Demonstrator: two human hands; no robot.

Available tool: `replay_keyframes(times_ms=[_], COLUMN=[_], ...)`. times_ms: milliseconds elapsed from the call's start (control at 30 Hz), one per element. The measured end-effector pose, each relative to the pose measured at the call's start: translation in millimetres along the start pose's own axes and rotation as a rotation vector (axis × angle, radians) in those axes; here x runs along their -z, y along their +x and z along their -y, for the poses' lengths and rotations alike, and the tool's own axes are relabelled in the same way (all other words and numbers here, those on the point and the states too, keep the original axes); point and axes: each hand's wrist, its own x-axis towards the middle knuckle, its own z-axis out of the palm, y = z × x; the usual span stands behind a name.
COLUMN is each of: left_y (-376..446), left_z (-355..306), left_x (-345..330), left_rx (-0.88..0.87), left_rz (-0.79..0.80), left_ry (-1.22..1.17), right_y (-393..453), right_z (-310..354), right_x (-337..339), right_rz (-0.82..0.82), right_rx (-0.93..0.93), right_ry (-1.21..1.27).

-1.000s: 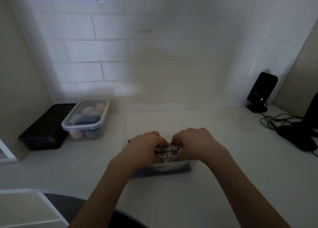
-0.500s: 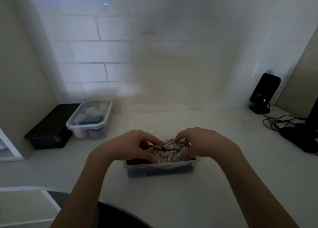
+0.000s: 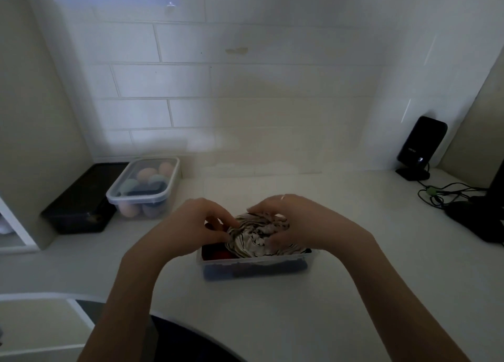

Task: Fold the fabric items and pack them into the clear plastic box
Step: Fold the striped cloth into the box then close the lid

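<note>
Striped fabric bundle point(image 3: 256, 234) bunched atop clear plastic box point(image 3: 255, 266), pinched on either side by left hand point(image 3: 191, 225) and right hand point(image 3: 297, 222), each grip closed on cloth. Darker fabric packed beneath. Lidded container point(image 3: 144, 188) well left of box, on white table point(image 3: 354, 293).

Striped fabric point(image 3: 256, 234) bunched atop box point(image 3: 253, 266)

hands point(image 3: 245, 225) spread apart, more of striped fabric point(image 3: 255, 234) uncovered above box
</note>
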Motion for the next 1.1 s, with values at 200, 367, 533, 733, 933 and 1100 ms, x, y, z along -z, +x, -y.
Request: replay_keyframes(times_ms=[200, 367, 533, 733, 933, 1100], left_y=[0.2, 4.4, 4.6, 10.0, 11.6, 4.8], left_z=[-6.2, -8.4, -11.3, -16.9, -9.6, -7.2], left_x=[-13.7, -21.1, -28.7, -30.8, -24.0, -19.7], left_rx=[0.018, -0.002, -0.022, -0.050, -0.050, -0.064], left_rz=[0.072, 0.106, 0.013, 0.102, 0.145, -0.008], left_ry=[0.075, 0.210, 0.243, 0.334, 0.271, 0.068], right_y=[6.8, 3.4, 5.2, 0.3, -8.7, -3.6], right_z=[-1.4, -5.0, -6.8, -8.9, -23.0, -19.2], right_x=[-13.9, -6.7, -15.7, -7.0, 11.0, 2.6], right_rz=[0.070, 0.033, 0.142, 0.145, 0.148, 0.009], right_rx=[0.054, -0.007, -0.132, -0.156, -0.175, -0.201], right_ry=[-0.016, -0.202, -0.177, -0.091, 0.134, -0.297])
